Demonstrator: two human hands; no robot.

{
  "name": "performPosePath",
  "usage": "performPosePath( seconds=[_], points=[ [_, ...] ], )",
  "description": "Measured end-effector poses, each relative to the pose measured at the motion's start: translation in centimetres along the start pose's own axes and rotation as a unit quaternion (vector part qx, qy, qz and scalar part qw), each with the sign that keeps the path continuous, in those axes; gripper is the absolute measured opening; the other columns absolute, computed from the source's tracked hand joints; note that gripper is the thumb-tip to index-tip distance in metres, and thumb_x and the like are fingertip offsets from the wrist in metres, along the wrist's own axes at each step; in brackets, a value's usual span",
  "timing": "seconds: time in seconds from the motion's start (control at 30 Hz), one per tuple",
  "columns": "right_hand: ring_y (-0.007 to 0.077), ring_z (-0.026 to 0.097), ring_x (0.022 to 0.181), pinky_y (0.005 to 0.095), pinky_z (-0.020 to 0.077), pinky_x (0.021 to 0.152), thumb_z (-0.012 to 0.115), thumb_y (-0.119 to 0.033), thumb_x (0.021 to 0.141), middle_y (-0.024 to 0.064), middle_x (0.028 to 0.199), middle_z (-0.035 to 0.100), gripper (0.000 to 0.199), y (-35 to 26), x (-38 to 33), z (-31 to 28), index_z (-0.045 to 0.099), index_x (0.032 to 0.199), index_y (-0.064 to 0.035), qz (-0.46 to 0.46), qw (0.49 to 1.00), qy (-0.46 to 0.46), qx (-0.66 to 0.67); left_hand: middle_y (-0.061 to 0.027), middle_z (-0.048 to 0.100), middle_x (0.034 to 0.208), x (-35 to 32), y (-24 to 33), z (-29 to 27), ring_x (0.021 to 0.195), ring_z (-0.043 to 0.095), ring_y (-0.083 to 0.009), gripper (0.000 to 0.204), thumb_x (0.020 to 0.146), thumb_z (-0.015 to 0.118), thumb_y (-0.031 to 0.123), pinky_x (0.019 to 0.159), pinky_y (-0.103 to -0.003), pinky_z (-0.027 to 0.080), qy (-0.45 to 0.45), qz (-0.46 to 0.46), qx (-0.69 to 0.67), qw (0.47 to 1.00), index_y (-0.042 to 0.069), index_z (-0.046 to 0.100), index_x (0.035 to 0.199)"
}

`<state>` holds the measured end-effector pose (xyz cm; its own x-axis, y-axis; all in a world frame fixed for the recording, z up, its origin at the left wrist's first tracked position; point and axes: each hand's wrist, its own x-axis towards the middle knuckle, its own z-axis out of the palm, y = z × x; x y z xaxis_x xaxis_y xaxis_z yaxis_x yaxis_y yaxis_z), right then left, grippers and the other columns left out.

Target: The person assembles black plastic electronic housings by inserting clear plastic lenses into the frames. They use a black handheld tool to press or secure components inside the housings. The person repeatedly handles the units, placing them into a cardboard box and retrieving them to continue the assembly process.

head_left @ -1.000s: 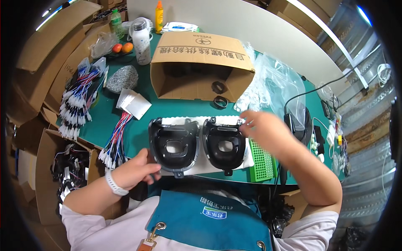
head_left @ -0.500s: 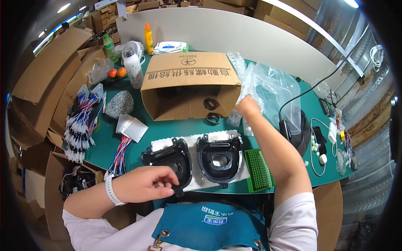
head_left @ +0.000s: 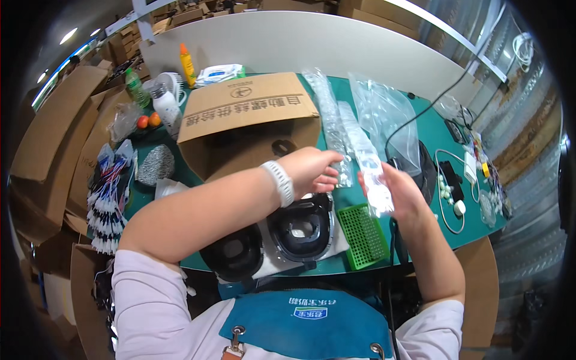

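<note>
Cardboard box [head_left: 249, 105] behind left forearm [head_left: 210, 207], green tray [head_left: 364, 237]

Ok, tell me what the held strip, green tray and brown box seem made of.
Strip: probably thin plastic film, clear and glossy, given its creases and bright glare.
Tray: likely moulded plastic, judging by its even green colour and regular grid.
Box: cardboard, matt brown with crisp folded edges.
</note>
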<state>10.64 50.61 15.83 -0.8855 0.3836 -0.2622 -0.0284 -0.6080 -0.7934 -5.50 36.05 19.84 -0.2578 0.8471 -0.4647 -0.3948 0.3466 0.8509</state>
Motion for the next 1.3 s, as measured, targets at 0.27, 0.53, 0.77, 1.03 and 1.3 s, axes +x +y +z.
performPosePath(
  seconds=[0.27,0.53,0.77,1.03,1.3],
  points=[
    [0.0256,0.062,0.074,0.0338,0.0544,0.056,0.040,-0.012,0.084,0.0220,0.095,0.057,0.049,2.2,-11.4,-6.2,0.032,0.131,-0.0012,-0.027,0.998,0.022,0.051,-0.0170,0.041,0.127,8.2,-0.4,6.0,0.108,0.049,-0.0290,0.059,0.075,0.064,0.022,0.088,-0.039,0.043,-0.005,0.320,0.626,0.711,0.004,0.039,0.126],
    [0.0200,0.056,0.090,0.0301,0.0516,0.066,0.071,-0.009,0.066,0.0146,0.121,0.039,0.071,2.7,-17.1,-8.0,0.038,0.128,-0.0081,-0.143,0.897,0.229,-0.349,-0.0088,0.046,0.115,13.9,-1.5,7.7,0.101,0.051,-0.0271,0.040,0.072,0.057,0.015,0.078,-0.038,0.044,-0.139,0.511,0.760,0.377,0.015,0.050,0.111],
    [0.0317,0.051,0.095,0.0383,0.0444,0.084,0.079,-0.009,0.055,0.0163,0.119,0.038,0.077,5.5,-16.5,-3.0,0.044,0.123,-0.0111,-0.134,0.597,0.266,-0.745,-0.0100,0.046,0.112,14.4,-1.1,6.9,0.104,0.048,-0.0261,0.049,0.064,0.071,0.021,0.081,-0.036,0.043,-0.155,0.542,0.749,0.348,0.012,0.048,0.106],
    [0.0323,0.052,0.093,0.0380,0.0423,0.080,0.073,-0.009,0.062,0.0150,0.098,0.054,0.058,6.1,-16.2,-4.8,0.048,0.114,-0.0006,-0.209,0.596,0.297,-0.716,-0.0070,0.050,0.094,14.4,0.3,5.4,0.093,0.051,-0.0224,0.045,0.066,0.070,0.026,0.079,-0.034,0.042,-0.068,0.444,0.832,0.325,0.011,0.048,0.103],
    [0.0326,0.055,0.085,0.0379,0.0438,0.075,0.074,-0.012,0.062,0.0156,0.094,0.056,0.055,8.0,-16.1,-4.8,0.049,0.110,0.0002,-0.245,0.634,0.351,-0.644,-0.0092,0.052,0.099,14.1,-0.7,5.0,0.096,0.051,-0.0244,0.039,0.068,0.068,0.019,0.078,-0.034,0.043,-0.136,0.538,0.750,0.361,0.009,0.051,0.101]
  ],
)
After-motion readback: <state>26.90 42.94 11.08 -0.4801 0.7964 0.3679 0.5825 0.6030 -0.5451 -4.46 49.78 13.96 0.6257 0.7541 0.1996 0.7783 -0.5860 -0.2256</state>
